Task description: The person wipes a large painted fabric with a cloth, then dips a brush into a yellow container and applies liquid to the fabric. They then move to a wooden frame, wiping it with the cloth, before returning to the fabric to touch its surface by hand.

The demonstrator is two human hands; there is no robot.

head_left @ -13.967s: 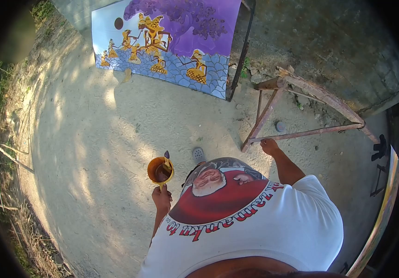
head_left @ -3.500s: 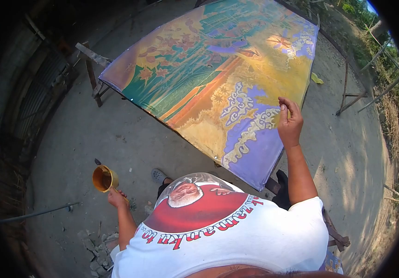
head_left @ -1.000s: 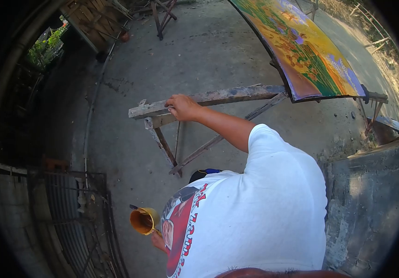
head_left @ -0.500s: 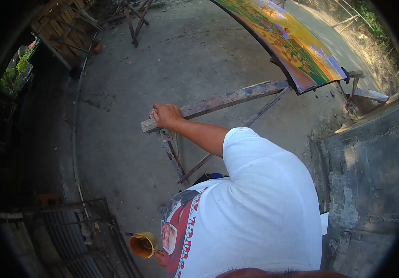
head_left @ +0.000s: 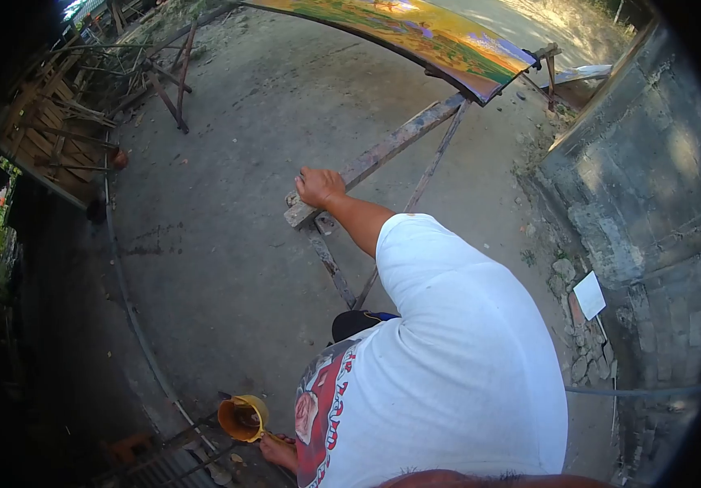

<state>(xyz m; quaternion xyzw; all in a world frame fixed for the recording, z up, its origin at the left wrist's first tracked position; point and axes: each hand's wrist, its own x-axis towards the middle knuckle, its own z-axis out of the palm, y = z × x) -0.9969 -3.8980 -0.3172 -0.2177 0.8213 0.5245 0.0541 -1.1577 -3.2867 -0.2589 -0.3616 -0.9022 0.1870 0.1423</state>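
Observation:
My right hand is closed over the near end of a weathered wooden beam, the top of a trestle with slanted legs. A small pale lump beside the fingers is too indistinct to name. On the beam's far part rests a brightly coloured painted panel in yellow, green and purple. Low at the left, my left hand grips a yellow mug by its handle side. The mug tilts so its brownish inside shows. Part of that hand is hidden by my white printed shirt.
A grey block wall runs along the right, with rubble and a white sheet at its foot. Wooden pallets and another trestle stand at the far left. A pipe crosses the concrete floor.
The view has turned, so the painted panel and wall sit further left. My right hand stays near the beam's end, and my left still holds the mug.

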